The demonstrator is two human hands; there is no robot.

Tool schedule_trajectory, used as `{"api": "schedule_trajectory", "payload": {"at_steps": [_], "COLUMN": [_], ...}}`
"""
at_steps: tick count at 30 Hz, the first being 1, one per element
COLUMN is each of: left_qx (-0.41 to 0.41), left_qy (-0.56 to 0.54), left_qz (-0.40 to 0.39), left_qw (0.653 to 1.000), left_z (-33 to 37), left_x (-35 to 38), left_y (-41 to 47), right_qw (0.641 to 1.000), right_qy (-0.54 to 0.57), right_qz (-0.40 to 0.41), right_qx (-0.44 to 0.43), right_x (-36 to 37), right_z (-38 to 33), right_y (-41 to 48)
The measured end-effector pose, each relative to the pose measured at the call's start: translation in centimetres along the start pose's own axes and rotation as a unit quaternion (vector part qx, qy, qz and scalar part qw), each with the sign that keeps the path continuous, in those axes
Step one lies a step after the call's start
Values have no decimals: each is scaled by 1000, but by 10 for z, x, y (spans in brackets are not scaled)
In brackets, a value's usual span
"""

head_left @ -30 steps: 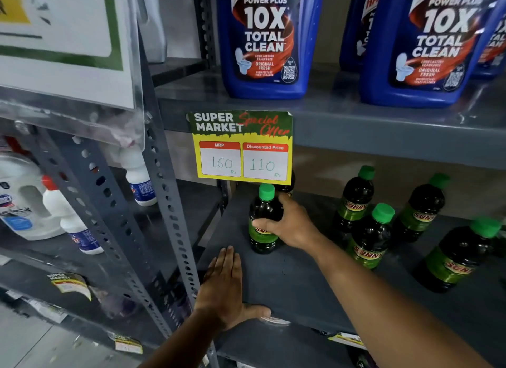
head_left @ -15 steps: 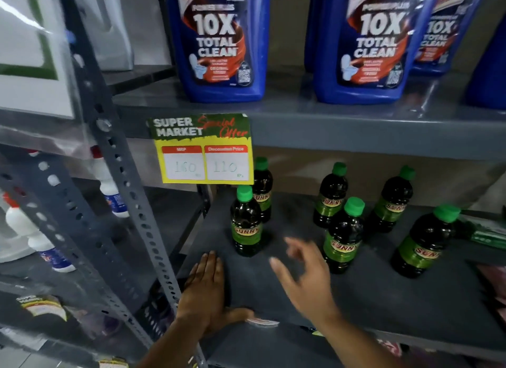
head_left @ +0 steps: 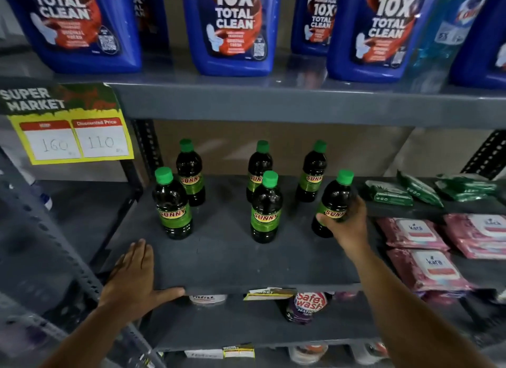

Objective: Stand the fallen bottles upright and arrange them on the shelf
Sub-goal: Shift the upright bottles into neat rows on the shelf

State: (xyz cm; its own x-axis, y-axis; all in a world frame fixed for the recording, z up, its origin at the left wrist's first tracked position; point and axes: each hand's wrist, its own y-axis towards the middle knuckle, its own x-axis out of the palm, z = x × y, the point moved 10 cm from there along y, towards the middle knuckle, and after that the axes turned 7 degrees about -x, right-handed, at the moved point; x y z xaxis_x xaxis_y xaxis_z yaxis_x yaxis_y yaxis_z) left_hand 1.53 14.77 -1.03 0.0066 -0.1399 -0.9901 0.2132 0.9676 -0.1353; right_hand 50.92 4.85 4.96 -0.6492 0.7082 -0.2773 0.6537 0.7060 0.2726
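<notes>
Fingers [head_left: 356, 206] hide bottle [head_left: 332, 200] label (partly), upright

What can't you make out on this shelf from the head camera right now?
- Blue jugs: tops cut off by the frame's upper edge.
- Right-end bottle: lower label hidden by the right hand.
- Price tag: small print blurred.
- Lower-shelf goods: hidden by the shelf.
</notes>
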Motion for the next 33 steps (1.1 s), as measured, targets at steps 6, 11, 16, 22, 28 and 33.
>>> {"api": "schedule_trajectory", "payload": {"at_steps": [6,11,16,22,28,33], "left_qx": [-3,-1,-1,11,12,12], "left_qy": [1,2,9,2,-7,-8], "left_qz": [-1,4,14,30,31,35], "left_qw": [1000,1000,1000,999,999,999], "left_z": [3,-1,-2,-3,2,2], "left_x": [-3,-3,-2,1,1,0], "left_y": [0,-5,-3,0,0,0], "right_qw": [997,994,995,995,994,995], "right_qy": [-24,-61,-61,-70,-74,-53], "right_qz": [-78,-88,-73,-66,-78,-89], "right_qx": [6,-5,-5,8,2,-6], "right_x": [11,9,-6,-21,-24,-23], "right_z": [12,6,-2,1,-1,-10], "right_y": [10,-17,-61,-96,-94,-96]}}
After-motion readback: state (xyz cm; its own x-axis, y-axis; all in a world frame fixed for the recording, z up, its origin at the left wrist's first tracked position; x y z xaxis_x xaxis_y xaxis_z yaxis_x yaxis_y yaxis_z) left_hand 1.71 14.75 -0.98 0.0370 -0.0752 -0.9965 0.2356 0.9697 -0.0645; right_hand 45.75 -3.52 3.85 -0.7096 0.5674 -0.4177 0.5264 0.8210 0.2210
